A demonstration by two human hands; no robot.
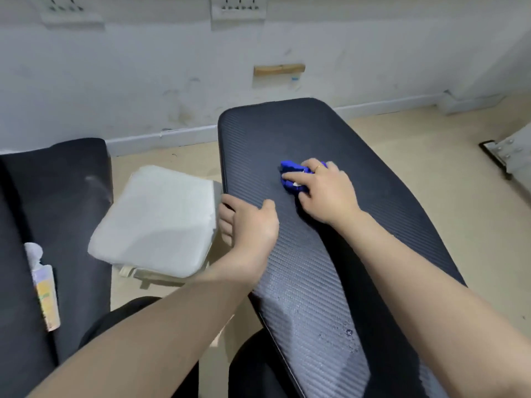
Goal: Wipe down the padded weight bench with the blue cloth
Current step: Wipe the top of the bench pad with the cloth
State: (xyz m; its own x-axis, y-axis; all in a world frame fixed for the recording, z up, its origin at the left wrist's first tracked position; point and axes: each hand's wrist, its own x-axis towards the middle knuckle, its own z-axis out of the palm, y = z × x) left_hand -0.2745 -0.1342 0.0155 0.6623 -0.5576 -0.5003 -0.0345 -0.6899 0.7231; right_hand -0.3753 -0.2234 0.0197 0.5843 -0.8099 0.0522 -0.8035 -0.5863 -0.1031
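The blue cloth point(294, 176) lay bunched near the middle of the padded weight bench point(330, 254), pressed flat under the right hand point(324, 191), whose fingers point(293, 176) were curled around it. The left hand point(250, 222) gripped the bench's left edge, fingers wrapped over the side, probably to steady it against the rubbing. Droplets beaded on the ribbed black pad nearer the person. Left of the bench, a grey cushion point(155, 219) lay on the beige floor point(431, 156); a scuffed white wall point(143, 67) stood beyond it.
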